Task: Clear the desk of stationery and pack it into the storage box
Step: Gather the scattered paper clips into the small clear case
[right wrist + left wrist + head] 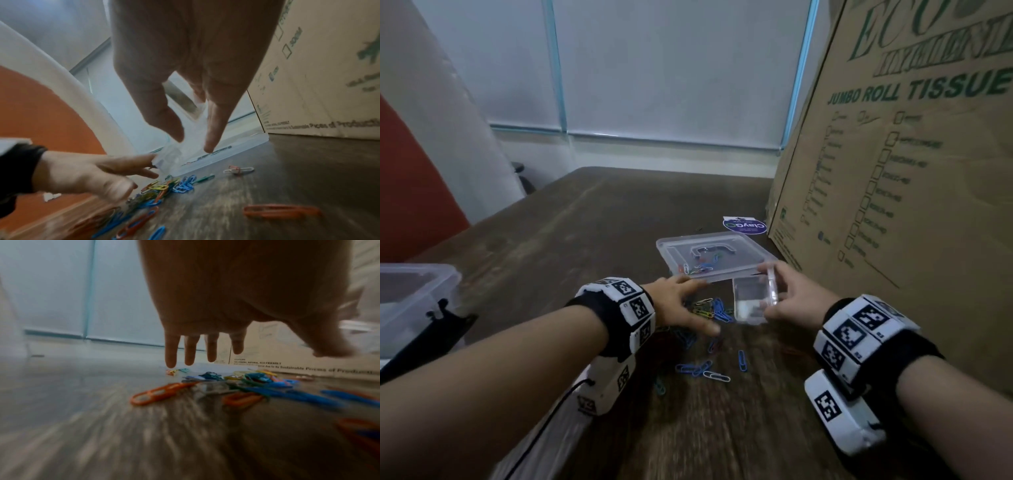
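Step in hand looks like gathering the loose paper clips (709, 310) into the small clear case (753, 301).

- Right hand (794, 294) grips the small clear case, thumb and fingers curled round its edges, holding it tilted with one end low at the counter (592, 219), right beside the main clip pile.
- Left hand (685, 305) is spread flat, fingers straight, hovering just over the pile; holds nothing. The wrist view shows the fingertips (170, 363) above the counter with clips beneath and ahead. Frames are motion-blurred, so actual contact is unclear.
- Clips: dense multicolour cluster between the two hands, stragglers nearer the person, e.g. a blue one (742, 359) and a white one (717, 376). An orange clip (281, 211) lies apart to the right.
- Clear lid (715, 255) lies flat behind the hands, a few clips on it.
- Storage box (414, 294) sits at far left, well apart from the work.

Next move, as a judgement: sweep the pile toward the case mouth while keeping the case edge down on the counter; strays need a separate pinch. Then the case goes into the storage box.

Surface: dark wood-grain counter. A tall cardboard carton (893, 154) printed "JUMBO ROLL TISSUE" stands at right, a round sticker (744, 226) beside its base. Frosted glass panels behind; an orange and white wall at left.
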Motion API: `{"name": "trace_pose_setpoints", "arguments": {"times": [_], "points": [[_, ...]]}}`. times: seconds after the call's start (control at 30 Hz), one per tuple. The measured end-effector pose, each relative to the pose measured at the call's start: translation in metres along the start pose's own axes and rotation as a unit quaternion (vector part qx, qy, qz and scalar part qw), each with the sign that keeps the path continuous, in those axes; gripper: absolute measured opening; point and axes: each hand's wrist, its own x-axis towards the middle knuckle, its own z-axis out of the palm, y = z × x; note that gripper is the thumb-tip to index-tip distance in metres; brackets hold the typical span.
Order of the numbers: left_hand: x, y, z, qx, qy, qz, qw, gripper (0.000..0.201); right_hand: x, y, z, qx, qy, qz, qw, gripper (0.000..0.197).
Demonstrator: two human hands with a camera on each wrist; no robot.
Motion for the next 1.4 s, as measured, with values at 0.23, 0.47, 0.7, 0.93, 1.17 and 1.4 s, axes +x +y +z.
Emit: {"name": "trace_pose_setpoints", "arguments": {"times": [0.23, 0.47, 0.7, 0.93, 1.17, 1.4], "points": [[0.013, 0.021, -0.001, 0.08, -0.092, 0.027, 0.992, 0.097, 0.013, 0.012, 0.012, -0.066, 0.044, 0.037, 0.996, 0.059], [-0.005, 0.009, 0.004, 0.039, 0.004, 0.121, 0.992, 0.041, 0.024, 0.026, 0.011, 0.013, 0.128, 0.042, 0.991, 0.039], [-0.015, 0.002, -0.011, -0.122, 0.03, 0.054, 0.991, 0.021, 0.015, 0.025, 0.017, 0.159, 0.134, 0.029, 0.978, 0.033], [-0.02, 0.056, -0.043, -0.215, 0.071, 0.093, 0.97, 0.018, 0.015, 0.014, 0.018, 0.057, 0.092, -0.014, 0.994, 0.011], [-0.016, 0.078, -0.023, -0.126, 0.13, 0.131, 0.975, 0.027, 0.002, 0.012, 0.007, 0.122, 0.096, 0.024, 0.988, 0.025], [-0.04, 0.066, -0.002, 0.02, 0.097, 0.228, 0.969, 0.016, 0.013, 0.014, -0.014, 0.21, 0.209, 0.106, 0.949, 0.021]]}}
